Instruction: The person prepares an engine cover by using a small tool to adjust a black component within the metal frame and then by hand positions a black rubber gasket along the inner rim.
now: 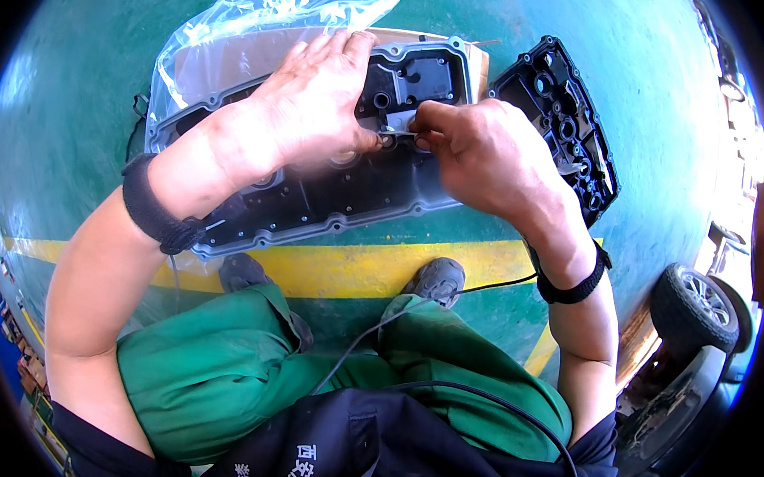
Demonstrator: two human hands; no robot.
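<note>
A long black engine valve cover [315, 206] with a grey gasket round its rim lies inner side up in front of me. My left hand [311, 95] grips it across the far edge, fingers stretched over the rim and thumb pressed beside a round hole. Close to that thumb, my right hand [497, 150] is closed in a pinch at a light grey metal plate [399, 120] inside the cover. Whatever is between the right fingertips is hidden. To the right, a second, narrower black valve cover [602, 167] lies at a slant on the floor.
Clear plastic wrap [281, 8] and a cardboard piece [227, 65] lie behind and under the long cover. A yellow stripe [346, 271] crosses the green floor near my shoes. A black cable [477, 396] runs over my lap to the right wrist. A vehicle wheel [694, 308] stands at the far right.
</note>
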